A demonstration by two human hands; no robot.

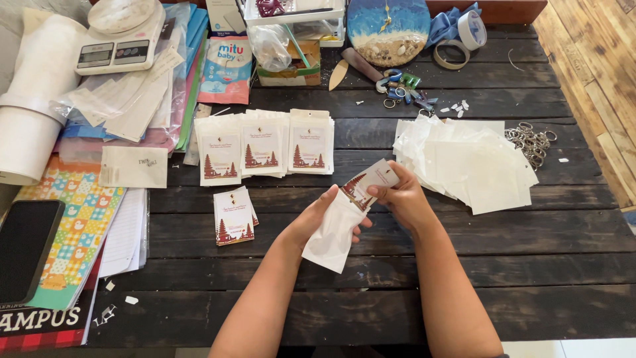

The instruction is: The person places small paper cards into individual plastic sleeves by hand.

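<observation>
left hand (317,222) grips a white pouch (333,233) from the side, fingers closed round it, held above the dark wooden table (371,311) near the middle. right hand (399,197) pinches a printed card (368,183) with a red tree picture, its lower end at the pouch mouth, partly in or just at the opening, cannot tell which.

risks, as i judge it: the card corner could catch on the pouch lip and bend, since the card sits tilted to the opening. the thin pouch could crumple or slip if the left grip loosens.

around: three stacks of printed cards (265,149) far of the hands, a small stack of filled pouches (233,217) just left of them. loose pile of empty white pouches (467,162) to the right, metal rings (531,140) beyond it. far side has tape rolls (464,36), a blue round board with shells (387,30), a scale (119,40). far left a white roll (30,106), near left a black phone (25,248) on a patterned book (83,219). nothing blocks the hands; the table space right under them is bare.
</observation>
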